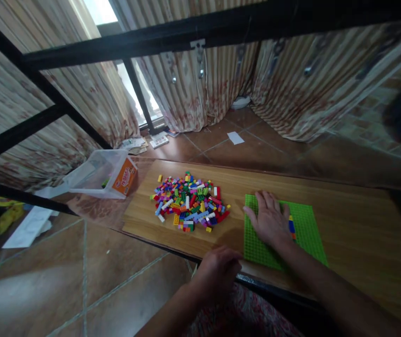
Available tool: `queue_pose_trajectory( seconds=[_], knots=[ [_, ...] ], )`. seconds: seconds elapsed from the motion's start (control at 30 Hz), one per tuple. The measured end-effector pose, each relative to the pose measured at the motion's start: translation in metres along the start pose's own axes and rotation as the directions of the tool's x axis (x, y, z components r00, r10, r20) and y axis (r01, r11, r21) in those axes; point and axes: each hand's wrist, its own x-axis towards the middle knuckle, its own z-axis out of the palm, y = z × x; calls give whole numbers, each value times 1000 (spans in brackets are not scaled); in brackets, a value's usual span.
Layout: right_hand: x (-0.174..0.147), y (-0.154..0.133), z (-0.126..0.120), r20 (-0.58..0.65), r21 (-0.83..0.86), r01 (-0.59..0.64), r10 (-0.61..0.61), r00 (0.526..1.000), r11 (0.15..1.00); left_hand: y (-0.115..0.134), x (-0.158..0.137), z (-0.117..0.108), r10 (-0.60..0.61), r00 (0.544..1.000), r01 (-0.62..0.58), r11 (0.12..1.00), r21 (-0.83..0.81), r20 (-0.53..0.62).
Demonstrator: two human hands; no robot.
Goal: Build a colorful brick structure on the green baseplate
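Observation:
My right hand (269,219) lies over the green studded baseplate (309,238), fingers stretched out and slightly spread. Beside its little-finger side, a few blue, yellow and orange bricks (292,226) show on the plate, partly covered by the hand. My left hand (217,270) is curled closed at the near edge of the table, just left of the plate's near corner. Whatever its fingers hold, if anything, is hidden. To the left of the plate spreads a pile of mixed coloured toy bricks (189,203).
The wooden table (361,234) runs across the view. At its left end stands a clear plastic box (91,185) with an orange label. Dark metal bars (151,42) cross above. Papers (235,137) lie on the tiled floor before striped curtains (193,93).

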Motion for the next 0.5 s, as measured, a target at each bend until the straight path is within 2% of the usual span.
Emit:
queue_pose_trajectory(
  seconds=[0.23, 0.37, 0.43, 0.47, 0.5],
  knots=[
    [-1, 2, 0, -6, -38, 12, -12, 1000, 999, -1, 5, -14, -6, 1000, 4, 998, -68, -31],
    [-1, 2, 1, -28, 10, 4, -4, 1000, 1000, -9, 2, -38, -76, 983, 64, 995, -78, -167],
    [-1, 2, 3, -50, 38, 11, -10, 999, 999, -18, 0, -56, -134, 944, 118, 991, -68, -302],
    [0, 2, 4, -60, 51, 14, -11, 998, 999, -23, -1, -66, -155, 908, 150, 988, -43, -389],
    [0, 2, 5, -71, 63, 13, -9, 997, 998, -30, 0, -77, -172, 852, 192, 981, -11, -494]
  ],
)
